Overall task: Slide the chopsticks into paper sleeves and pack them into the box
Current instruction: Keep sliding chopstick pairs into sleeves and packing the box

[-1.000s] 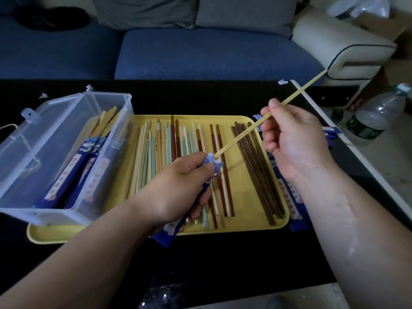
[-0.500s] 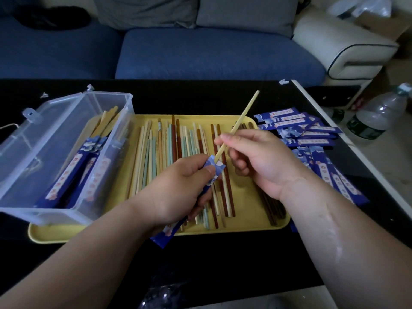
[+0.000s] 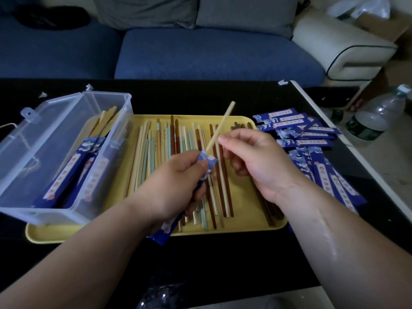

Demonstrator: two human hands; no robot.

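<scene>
My left hand (image 3: 176, 181) grips a blue paper sleeve (image 3: 206, 162) over the yellow tray (image 3: 256, 221); the sleeve's lower end sticks out below my wrist. My right hand (image 3: 252, 161) pinches a pale bamboo chopstick (image 3: 223, 123) whose lower part is inside the sleeve's mouth, its top end tilted up and right. Several loose chopsticks (image 3: 156, 152) in pale, green and dark brown lie on the tray. A clear plastic box (image 3: 44, 141) at the left, resting on the tray's left end, holds sleeved chopsticks (image 3: 73, 170).
A pile of empty blue sleeves (image 3: 312, 139) lies on the black table right of the tray. A water bottle (image 3: 374, 117) stands on the floor at the right. A blue sofa (image 3: 200, 54) runs behind the table. Crumpled clear plastic (image 3: 160, 295) sits at the table's near edge.
My right hand has slid down the chopstick toward the sleeve, pushing it in; much less of the stick shows above the sleeve. The left hand has stayed put.
</scene>
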